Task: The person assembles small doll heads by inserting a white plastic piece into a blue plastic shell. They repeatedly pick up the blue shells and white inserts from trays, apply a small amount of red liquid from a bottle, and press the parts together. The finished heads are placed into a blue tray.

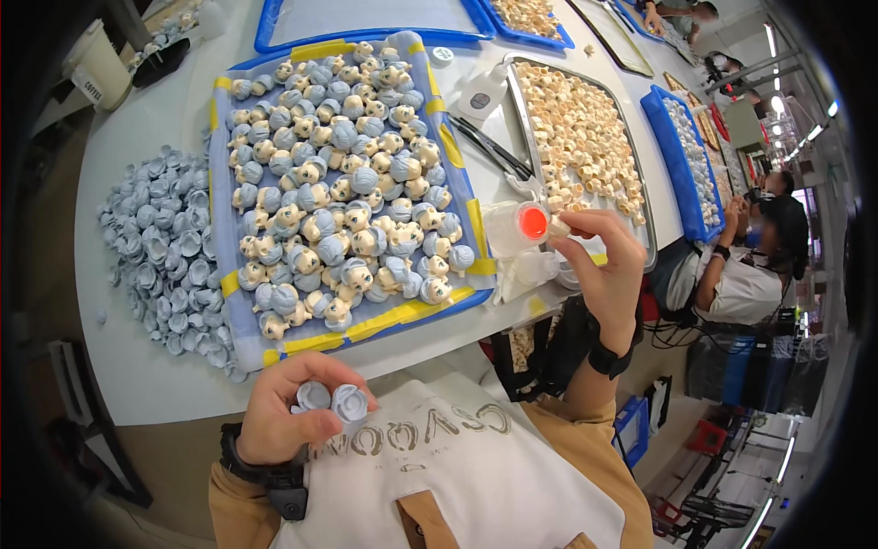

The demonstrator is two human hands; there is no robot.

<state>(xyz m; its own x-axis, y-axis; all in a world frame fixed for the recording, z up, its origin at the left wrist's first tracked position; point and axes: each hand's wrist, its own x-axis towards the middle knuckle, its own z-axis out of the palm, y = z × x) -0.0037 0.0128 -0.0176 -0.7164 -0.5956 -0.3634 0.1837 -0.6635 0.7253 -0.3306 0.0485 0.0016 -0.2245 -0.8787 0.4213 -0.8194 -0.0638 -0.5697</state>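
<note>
Fingers point(585, 220) of the right hand point(610, 279) partly hide a small cream piece point(556, 229), while those of the left hand point(282, 403) cover the undersides of pale blue cups point(349, 403). At top, the picture's edge crops a blue tray point(267, 26). At right, pieces point(692, 160) in a second blue tray point(665, 156) are too small to identify, and a co-worker's head point(788, 229) is blurred. The lower edge cuts off the tan sleeves point(240, 508) and white garment point(503, 494).
</note>
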